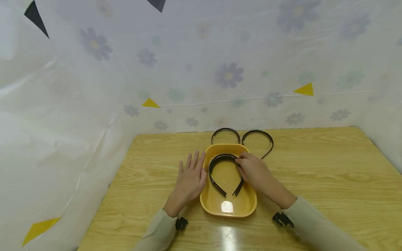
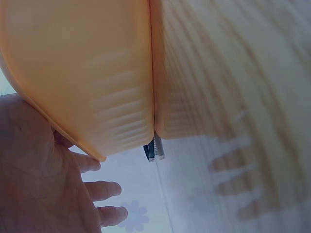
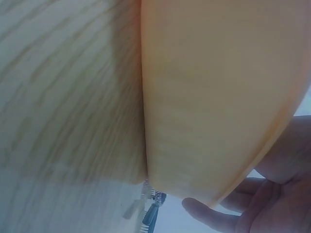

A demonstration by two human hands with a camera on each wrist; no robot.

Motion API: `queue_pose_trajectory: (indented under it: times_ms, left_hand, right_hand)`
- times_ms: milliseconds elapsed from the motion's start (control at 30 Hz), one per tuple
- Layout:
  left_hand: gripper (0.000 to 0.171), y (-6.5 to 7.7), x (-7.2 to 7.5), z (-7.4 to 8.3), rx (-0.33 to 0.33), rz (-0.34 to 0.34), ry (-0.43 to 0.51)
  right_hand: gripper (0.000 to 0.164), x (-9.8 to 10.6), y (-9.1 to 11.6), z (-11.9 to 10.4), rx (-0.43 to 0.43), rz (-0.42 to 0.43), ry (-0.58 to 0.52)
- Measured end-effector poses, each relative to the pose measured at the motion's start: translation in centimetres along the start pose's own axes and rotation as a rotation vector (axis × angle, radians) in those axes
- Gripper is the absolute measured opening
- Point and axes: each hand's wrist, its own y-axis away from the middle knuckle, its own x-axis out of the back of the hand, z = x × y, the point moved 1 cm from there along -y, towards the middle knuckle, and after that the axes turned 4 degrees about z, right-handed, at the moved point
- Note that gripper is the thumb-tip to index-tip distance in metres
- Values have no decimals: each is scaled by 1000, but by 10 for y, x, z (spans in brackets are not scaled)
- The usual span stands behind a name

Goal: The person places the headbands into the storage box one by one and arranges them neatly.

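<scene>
The head camera looks forward and down from above onto the wooden surface, taking in both hands and the yellow tray at moderate range. The left wrist camera sits low beside the tray's outer wall, very close, facing along the surface. The right wrist camera mirrors it on the opposite wall. All three views share tray and surface.

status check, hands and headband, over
Left hand flat beside the yellow tray. Right hand pinching the black headband inside the tray. Two more headbands behind it, nothing blocking.
</scene>
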Motion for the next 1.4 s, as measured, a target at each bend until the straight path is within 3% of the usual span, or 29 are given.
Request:
queue_pose_trajectory:
  times_ms: [433,800,1400]
  left_hand:
    - [58,0,1,2,1,1,-10]
    - [57,0,0,1,6,6,-4]
    - [57,1,-1,2,13,-14,-3]
  right_hand:
    - [26,-2,3,2,-16,29,-30]
    - [30,8,6,14,-8,157,-78]
    - [32,28,0,56,-90,328,-225]
